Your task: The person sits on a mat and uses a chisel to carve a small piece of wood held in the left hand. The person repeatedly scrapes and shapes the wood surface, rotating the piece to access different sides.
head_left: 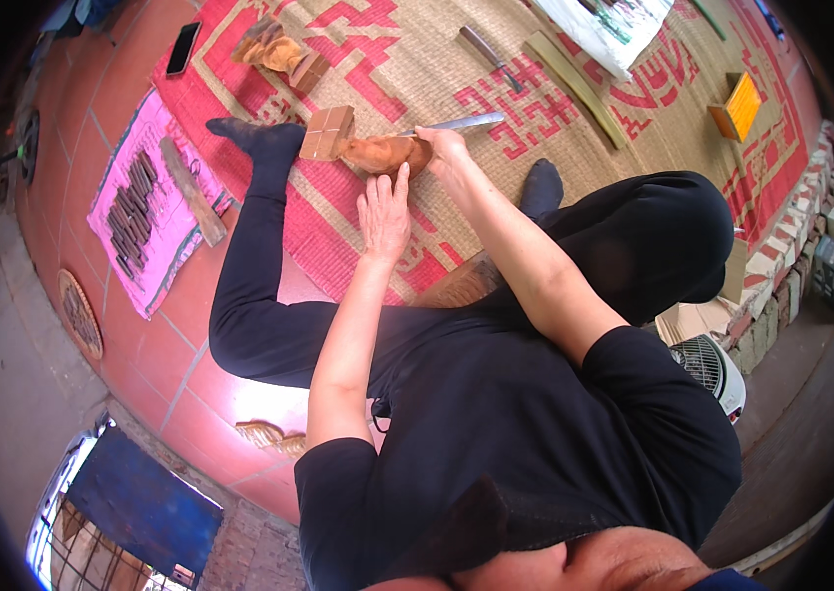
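A reddish-brown wooden carving (384, 154) with a square block base (329, 133) lies crosswise in front of me, its base to the left. My right hand (444, 152) is closed at the carving's right end around a long flat metal blade (473, 122), which sticks out to the right; its exact kind is unclear. My left hand (384, 215) rests against the near side of the carving, with fingers stretched out and apart. Its thumb is hidden. Below, a brown piece of wood (461, 284) shows between my legs.
A patterned red and straw mat (535, 128) bears another wooden carving (284, 57), a dark-handled knife (492, 59), a flat strip (574, 89) and a yellow block (737, 106). At left, a pink cloth (163, 123) holds several carving tools and a stick (190, 192). A phone (182, 49) lies beyond.
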`<state>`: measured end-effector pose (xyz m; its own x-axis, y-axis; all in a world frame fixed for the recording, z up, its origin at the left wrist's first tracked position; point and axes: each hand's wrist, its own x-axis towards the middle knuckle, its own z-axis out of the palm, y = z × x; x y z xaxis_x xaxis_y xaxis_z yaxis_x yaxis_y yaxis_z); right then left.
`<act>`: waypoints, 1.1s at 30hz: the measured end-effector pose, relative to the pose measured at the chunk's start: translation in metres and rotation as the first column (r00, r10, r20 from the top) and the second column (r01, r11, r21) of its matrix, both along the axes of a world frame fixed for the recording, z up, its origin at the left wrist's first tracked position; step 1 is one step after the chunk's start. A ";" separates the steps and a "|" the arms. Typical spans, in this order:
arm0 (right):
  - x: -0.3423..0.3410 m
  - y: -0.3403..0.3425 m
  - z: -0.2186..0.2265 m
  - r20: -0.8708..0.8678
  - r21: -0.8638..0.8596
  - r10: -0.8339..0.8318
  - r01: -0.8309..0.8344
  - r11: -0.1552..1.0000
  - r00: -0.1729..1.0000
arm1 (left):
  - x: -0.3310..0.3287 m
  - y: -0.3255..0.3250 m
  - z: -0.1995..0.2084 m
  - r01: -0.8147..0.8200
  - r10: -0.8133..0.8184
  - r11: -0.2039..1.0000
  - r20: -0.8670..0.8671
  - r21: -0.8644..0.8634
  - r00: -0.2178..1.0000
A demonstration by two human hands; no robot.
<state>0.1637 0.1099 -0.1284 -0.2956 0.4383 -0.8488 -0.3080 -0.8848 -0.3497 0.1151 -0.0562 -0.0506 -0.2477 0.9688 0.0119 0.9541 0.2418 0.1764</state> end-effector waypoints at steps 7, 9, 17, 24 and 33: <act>0.001 0.000 0.002 -0.005 0.009 0.002 -0.002 1.000 1.000 | -0.001 0.001 0.003 -0.011 0.011 1.000 0.011 -0.014 1.000; 0.001 0.000 0.004 -0.003 0.013 0.007 -0.007 1.000 1.000 | -0.001 0.002 0.007 -0.020 0.021 0.999 0.019 -0.044 1.000; 0.001 0.001 0.009 -0.060 -0.015 -0.004 0.003 1.000 0.998 | -0.001 0.004 0.006 -0.069 0.071 0.996 0.034 -0.050 0.997; -0.001 0.003 0.011 -0.038 0.003 -0.009 0.009 1.000 0.999 | -0.003 -0.003 0.002 -0.046 0.048 0.998 0.073 -0.034 0.996; 0.001 0.003 0.001 -0.060 0.026 0.001 0.000 1.000 0.998 | -0.006 0.000 0.014 -0.043 0.043 0.999 0.145 -0.001 0.989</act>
<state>0.1644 0.1133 -0.1273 -0.3456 0.4599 -0.8180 -0.3288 -0.8758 -0.3535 0.1087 -0.0564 -0.0363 -0.2882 0.9572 -0.0247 0.9073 0.2813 0.3126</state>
